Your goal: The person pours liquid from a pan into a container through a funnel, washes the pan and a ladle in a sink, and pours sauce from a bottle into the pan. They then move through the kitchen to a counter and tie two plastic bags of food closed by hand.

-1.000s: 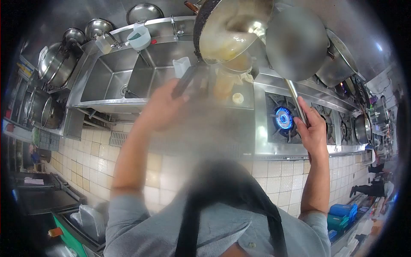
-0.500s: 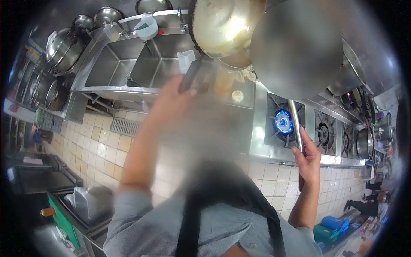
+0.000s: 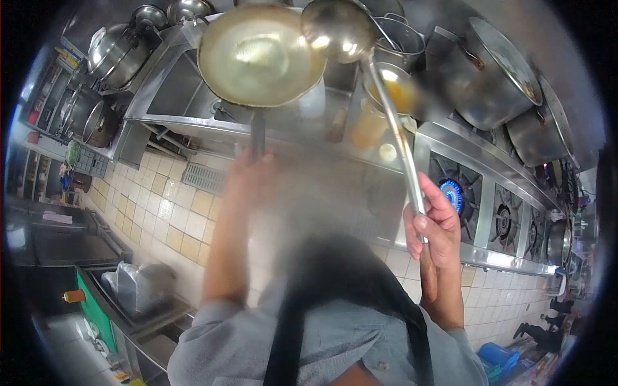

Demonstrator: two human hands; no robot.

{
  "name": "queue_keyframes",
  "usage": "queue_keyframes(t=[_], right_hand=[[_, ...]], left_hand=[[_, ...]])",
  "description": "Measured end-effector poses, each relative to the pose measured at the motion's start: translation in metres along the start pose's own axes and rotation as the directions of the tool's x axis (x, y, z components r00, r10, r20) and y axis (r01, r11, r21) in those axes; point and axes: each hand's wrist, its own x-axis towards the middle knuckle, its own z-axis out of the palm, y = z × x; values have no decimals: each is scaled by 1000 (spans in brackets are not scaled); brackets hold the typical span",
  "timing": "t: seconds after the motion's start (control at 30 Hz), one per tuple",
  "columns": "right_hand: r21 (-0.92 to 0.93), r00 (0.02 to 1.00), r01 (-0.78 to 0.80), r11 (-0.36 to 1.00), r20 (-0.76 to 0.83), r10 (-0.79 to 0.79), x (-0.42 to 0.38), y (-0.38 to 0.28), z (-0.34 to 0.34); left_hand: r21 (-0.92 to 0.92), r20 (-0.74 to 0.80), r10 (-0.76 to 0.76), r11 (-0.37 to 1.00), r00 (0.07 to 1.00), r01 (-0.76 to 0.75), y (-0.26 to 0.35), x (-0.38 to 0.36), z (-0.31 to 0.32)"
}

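Head cam, the only view here. The left hand (image 3: 254, 174) is wrapped around the dark handle of a round steel wok with a pale oily film inside (image 3: 261, 55), fingers clamped on that handle as far as I can make out through the blur. The wok is held up at about 11 o'clock in the frame, over the steel double sink (image 3: 174, 90), its inside facing the camera. It looks basically empty apart from the sheen.

The right hand (image 3: 434, 225) is closed on the wooden end of a long-handled steel ladle (image 3: 338, 29), fingers curled tight around the shaft, thumb on top. The ladle's bowl sits at 12 o'clock, just to the right of the wok rim and very near it; I can't tell if they actually touch.

Just beyond the ladle shaft, at about 1 o'clock, there's a small steel bowl with yellow liquid (image 3: 393, 90) on the stainless steel desk (image 3: 360, 154). A lit gas burner with a blue flame (image 3: 452, 193) is at 3 o'clock beside the right hand. Big steel stockpots with lids (image 3: 496, 71) line the back at 2 o'clock, and more steel pots (image 3: 119, 55) are stacked at 10 o'clock.
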Motion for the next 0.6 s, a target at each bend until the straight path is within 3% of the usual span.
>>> queue_keyframes(t=[0.13,0.17,0.2,0.33,0.43,0.47,0.57,0.6], right_hand=[[-22,991,-133,991,-19,132,42,47,28],[-29,984,-168,985,-65,165,52,58,37],[-40,978,-195,980,-86,191,63,67,45],[-46,971,-211,976,-127,204,93,98,60],[-17,956,-236,972,-183,229,106,107,64],[11,944,-249,968,-219,246,111,107,66],[-14,923,-286,958,-272,272,125,107,60],[-3,914,-298,955,-288,284,130,107,57]], left_hand=[[-147,41,-150,977,988,155,7,51,-69],[271,137,50,959,989,-86,-4,78,-103],[607,299,185,720,936,-336,-15,102,-128],[718,320,-7,654,947,-238,-23,173,-162],[681,412,33,653,911,-331,-38,222,-170],[613,378,-43,760,925,-215,-40,238,-170],[665,400,-76,710,913,-232,-54,280,-161],[606,472,-44,741,881,-288,-42,273,-144]])
